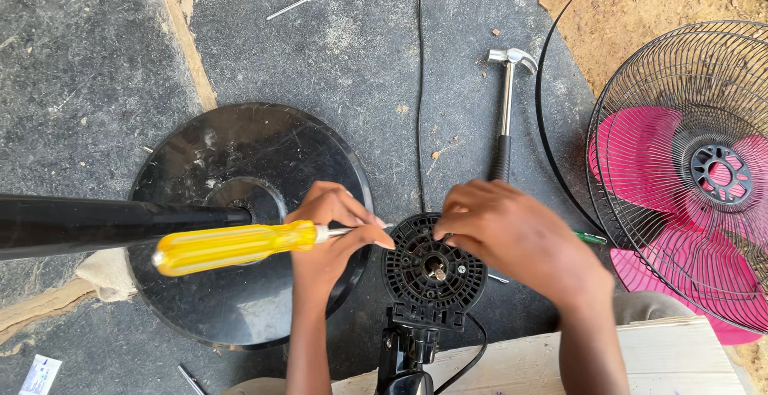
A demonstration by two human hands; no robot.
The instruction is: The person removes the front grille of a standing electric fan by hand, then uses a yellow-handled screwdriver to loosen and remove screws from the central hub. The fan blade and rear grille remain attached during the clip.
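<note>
A black fan motor housing point(433, 271) with a round vented face and a metal shaft at its centre stands in front of me. My left hand point(330, 239) grips a screwdriver with a yellow handle point(232, 247); its metal shank points right toward the housing's upper left rim. My right hand point(516, 235) rests on the housing's upper right edge, fingers curled over the rim. The screwdriver tip is hidden between my hands.
The fan's black pole point(96, 223) and round black base point(240, 163) lie to the left. A hammer point(506, 99) lies behind, a black cord point(419, 83) beside it. Pink fan blades point(648, 171) sit under a wire grille point(704, 123) at right. A wooden plank point(512, 363) lies near.
</note>
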